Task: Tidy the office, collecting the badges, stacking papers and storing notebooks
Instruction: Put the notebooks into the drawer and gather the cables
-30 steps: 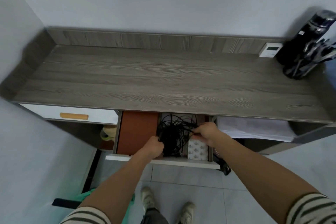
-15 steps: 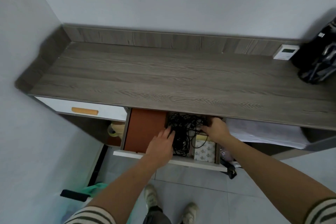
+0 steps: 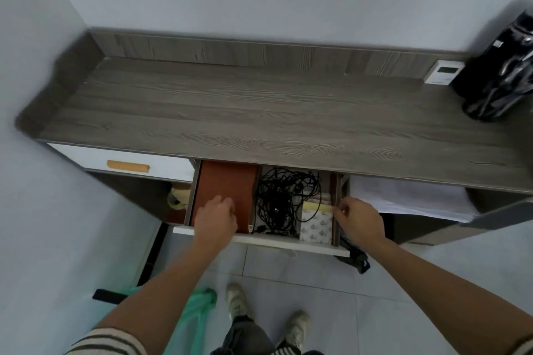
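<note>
The desk's middle drawer (image 3: 288,245) stands pulled out. Inside lie a brown notebook (image 3: 227,181) on the left, a tangle of black cables (image 3: 285,199) in the middle and a white patterned box (image 3: 315,225) with a yellow pad (image 3: 314,206) on the right. My left hand (image 3: 216,220) rests over the notebook's near end, fingers loosely spread, holding nothing. My right hand (image 3: 360,220) hovers at the drawer's right side wall with fingers curled; nothing shows in it.
The grey wooden desk top (image 3: 259,112) holds a black bag (image 3: 501,75) and a small white display unit (image 3: 442,72) at the far right. A shut white drawer (image 3: 127,166) sits at left. Stacked white papers (image 3: 409,196) lie under the desk at right. Green bag on the floor (image 3: 199,308).
Both hands have drawn out of the cable tangle: the left moved left onto the notebook, the right moved right to the drawer's side. The camera shifted a little closer.
</note>
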